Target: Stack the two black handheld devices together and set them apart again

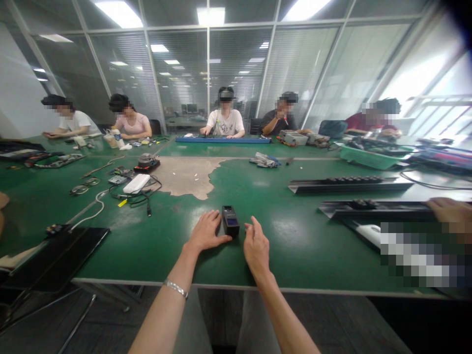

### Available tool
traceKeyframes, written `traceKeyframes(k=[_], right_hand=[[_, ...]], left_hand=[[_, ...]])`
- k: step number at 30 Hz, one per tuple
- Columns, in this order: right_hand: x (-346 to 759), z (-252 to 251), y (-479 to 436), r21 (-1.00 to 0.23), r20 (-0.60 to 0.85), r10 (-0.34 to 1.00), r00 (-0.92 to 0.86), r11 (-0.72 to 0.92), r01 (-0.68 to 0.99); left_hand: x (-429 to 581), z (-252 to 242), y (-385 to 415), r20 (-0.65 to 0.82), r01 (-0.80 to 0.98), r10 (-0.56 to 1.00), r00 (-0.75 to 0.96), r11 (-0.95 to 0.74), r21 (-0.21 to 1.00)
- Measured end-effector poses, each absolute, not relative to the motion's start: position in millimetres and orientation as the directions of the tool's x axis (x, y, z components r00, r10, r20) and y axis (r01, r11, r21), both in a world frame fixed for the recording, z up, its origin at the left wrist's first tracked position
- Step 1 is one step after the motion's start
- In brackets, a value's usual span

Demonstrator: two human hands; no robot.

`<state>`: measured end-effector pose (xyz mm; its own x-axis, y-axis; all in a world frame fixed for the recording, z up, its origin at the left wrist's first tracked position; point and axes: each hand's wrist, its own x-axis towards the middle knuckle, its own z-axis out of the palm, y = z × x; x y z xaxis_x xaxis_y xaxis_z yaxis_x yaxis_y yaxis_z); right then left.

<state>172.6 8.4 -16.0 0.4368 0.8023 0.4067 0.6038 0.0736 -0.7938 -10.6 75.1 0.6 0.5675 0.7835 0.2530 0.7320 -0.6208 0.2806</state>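
Both hands (205,232) flank a black device (230,221), details blurred

Both bare forearms extend forward and converge. The left hand (205,232) is palm down, fingers extended together, thumb spread inward. The right hand (257,247) is apart from it, turned on edge, index finger extended, remaining fingers loosely curled. The left forearm (166,307) and right forearm (285,314) slant inward.
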Motion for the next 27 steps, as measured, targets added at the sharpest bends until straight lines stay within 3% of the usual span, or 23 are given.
traceKeyframes(k=[11,27], right_hand=[[170,-12,3,-0.771,0.434,0.814,0.385,0.114,0.627],[144,0,10,-0.595,0.487,0.836,0.252,0.106,0.797]], left_hand=[[-11,0,75,0.253,0.727,0.782,0.569,-0.623,0.289],[-12,-2,76,0.26,0.726,0.777,0.573,-0.629,0.279]])
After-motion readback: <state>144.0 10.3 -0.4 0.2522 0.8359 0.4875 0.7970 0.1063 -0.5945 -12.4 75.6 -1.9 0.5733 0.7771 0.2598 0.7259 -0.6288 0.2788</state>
